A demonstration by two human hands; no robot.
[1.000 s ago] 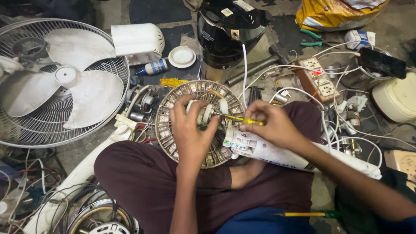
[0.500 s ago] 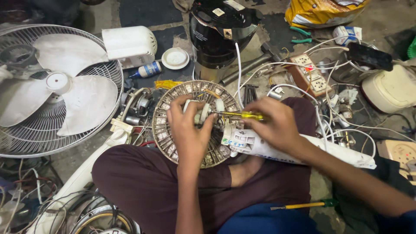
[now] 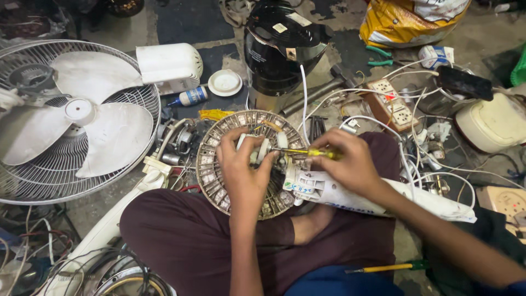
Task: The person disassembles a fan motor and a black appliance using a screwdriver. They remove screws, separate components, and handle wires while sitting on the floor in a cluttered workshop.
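Gripping round ribbed metal motor core [image 3: 219, 164], slim yellow screwdriver [image 3: 307, 153].

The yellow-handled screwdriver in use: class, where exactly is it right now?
In the head view, centre frame, the yellow-handled screwdriver lies level in the right hand, its tip over the round fan motor that the left hand steadies.

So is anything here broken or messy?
Yes. The fan lies flat on the floor with its front grille off, blades bare. The round motor part sits on the person's lap, opened up, while the right hand pokes a screwdriver into it and the left hand steadies it. Loose wires tangle all around.
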